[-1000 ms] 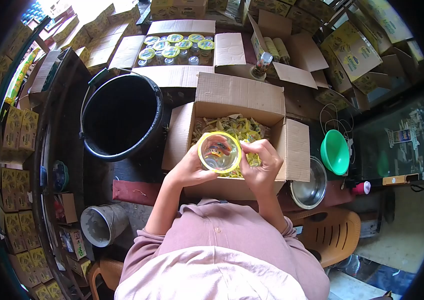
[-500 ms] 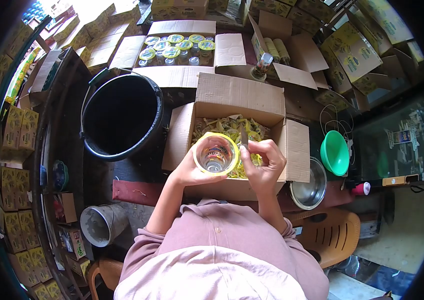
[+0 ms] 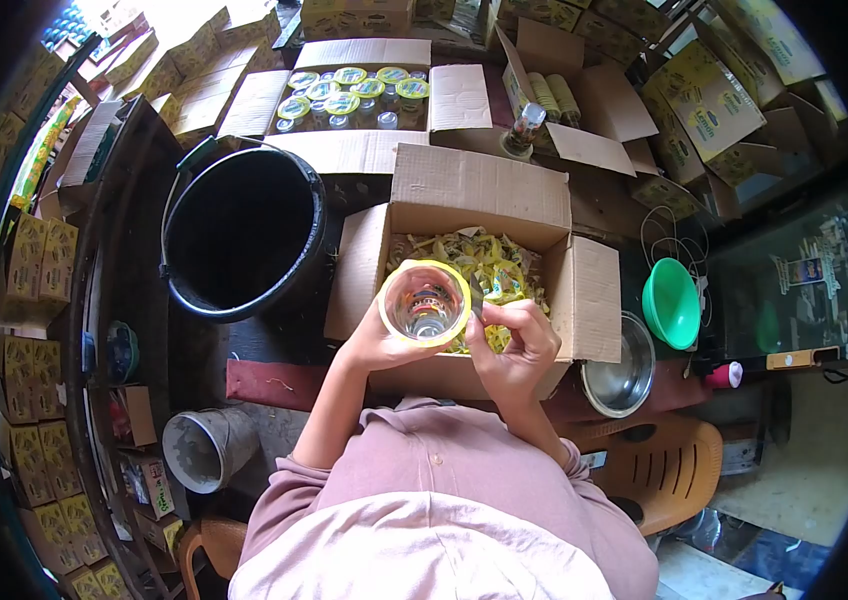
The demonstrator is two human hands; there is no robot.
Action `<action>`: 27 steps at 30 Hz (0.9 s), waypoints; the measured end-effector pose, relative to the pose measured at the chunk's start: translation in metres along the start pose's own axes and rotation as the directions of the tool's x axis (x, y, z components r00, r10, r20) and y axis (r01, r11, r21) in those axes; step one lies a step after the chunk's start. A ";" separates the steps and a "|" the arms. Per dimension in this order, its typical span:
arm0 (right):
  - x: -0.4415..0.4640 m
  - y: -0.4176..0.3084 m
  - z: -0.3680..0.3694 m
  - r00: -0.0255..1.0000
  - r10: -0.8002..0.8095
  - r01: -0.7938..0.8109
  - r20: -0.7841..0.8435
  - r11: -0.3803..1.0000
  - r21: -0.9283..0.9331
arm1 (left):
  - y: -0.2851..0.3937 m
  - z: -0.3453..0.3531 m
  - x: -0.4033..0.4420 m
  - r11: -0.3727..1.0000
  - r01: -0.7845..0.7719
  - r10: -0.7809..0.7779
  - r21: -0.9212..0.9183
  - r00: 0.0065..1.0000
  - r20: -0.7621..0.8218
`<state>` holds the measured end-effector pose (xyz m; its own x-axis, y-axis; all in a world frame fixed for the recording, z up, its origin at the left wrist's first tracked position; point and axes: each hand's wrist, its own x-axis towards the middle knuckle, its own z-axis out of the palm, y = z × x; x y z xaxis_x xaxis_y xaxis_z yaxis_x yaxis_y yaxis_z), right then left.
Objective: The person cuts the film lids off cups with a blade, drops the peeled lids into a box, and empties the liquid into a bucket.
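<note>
My left hand is wrapped round a clear plastic cup with printing on its wall and a yellow ring at its rim. The cup's open mouth faces up towards me. In my right hand, thumb and fingers pinch a small dark knife, its blade against or very near the right side of the yellow rim. Below both hands stands an open cardboard box holding many yellow plastic scraps.
Left of the box is a large black bucket. Behind it, a carton holds several yellow-lidded cups. A single cup stands at the back right. A steel bowl and green bowl sit right. A grey bucket is lower left.
The knife has come down from above the cup's right side to beside its rim. Both hands have shifted slightly left, and the cup with them.
</note>
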<state>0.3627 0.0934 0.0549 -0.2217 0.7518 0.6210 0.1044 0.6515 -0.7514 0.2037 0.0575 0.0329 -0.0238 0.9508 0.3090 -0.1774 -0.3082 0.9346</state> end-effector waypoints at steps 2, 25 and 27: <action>0.003 -0.003 0.001 1.000 -0.010 0.009 -0.026 1.000 -0.029 | 0.001 0.000 0.000 1.000 0.017 -0.017 0.002 1.000 0.018; 0.009 0.003 -0.003 0.995 0.083 -0.081 -0.049 0.996 0.041 | -0.004 -0.005 -0.002 0.999 0.017 -0.020 0.028 0.993 0.119; 0.006 -0.001 -0.005 0.996 0.069 -0.068 -0.051 0.997 0.020 | -0.003 -0.004 -0.002 1.000 0.027 -0.026 -0.011 0.996 0.089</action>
<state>0.3664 0.0979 0.0609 -0.1642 0.7993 0.5780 0.1002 0.5964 -0.7964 0.2001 0.0570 0.0283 0.0686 0.9518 0.2991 -0.1885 -0.2820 0.9407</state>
